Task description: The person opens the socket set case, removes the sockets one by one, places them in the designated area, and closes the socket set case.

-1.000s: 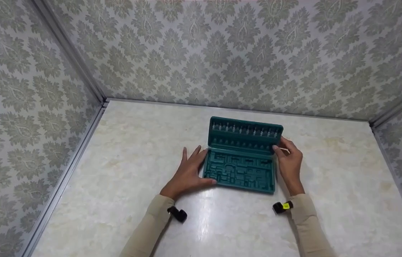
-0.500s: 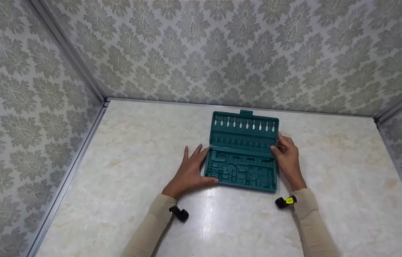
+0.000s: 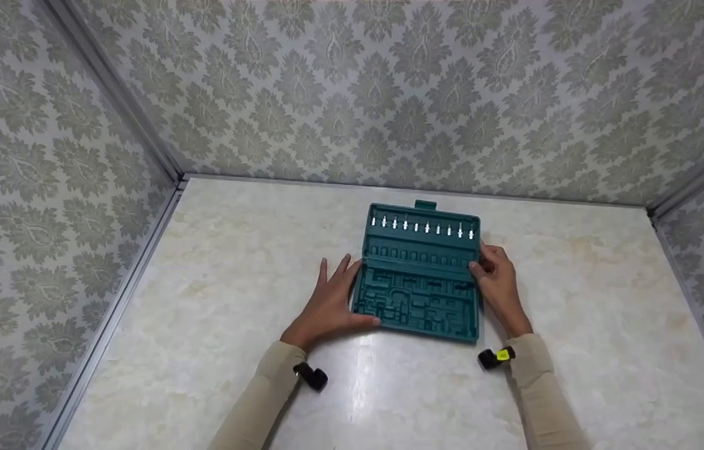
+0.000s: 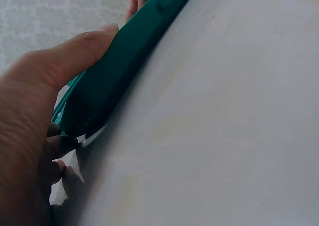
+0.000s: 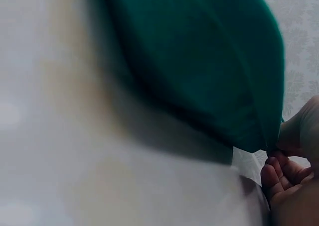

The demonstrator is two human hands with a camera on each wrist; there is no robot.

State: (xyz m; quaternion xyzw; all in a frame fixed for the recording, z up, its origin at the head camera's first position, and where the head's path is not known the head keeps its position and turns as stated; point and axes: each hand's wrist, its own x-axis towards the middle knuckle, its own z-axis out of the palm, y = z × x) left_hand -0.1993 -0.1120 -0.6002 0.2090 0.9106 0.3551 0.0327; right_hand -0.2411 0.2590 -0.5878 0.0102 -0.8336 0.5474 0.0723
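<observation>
the green lid point(image 3: 414, 242) has tipped back, perhaps nearly flat.

The head view looks forward and down from well above the tabletop point(image 3: 202, 312), wide enough for patterned walls point(image 3: 339, 81), the left hand point(image 3: 330, 303) and the right hand point(image 3: 500, 284). Each wrist view sits close and tilted: the left faces the near side of the green case point(image 3: 417, 270), the right its right side. All three share the case and tabletop.
</observation>
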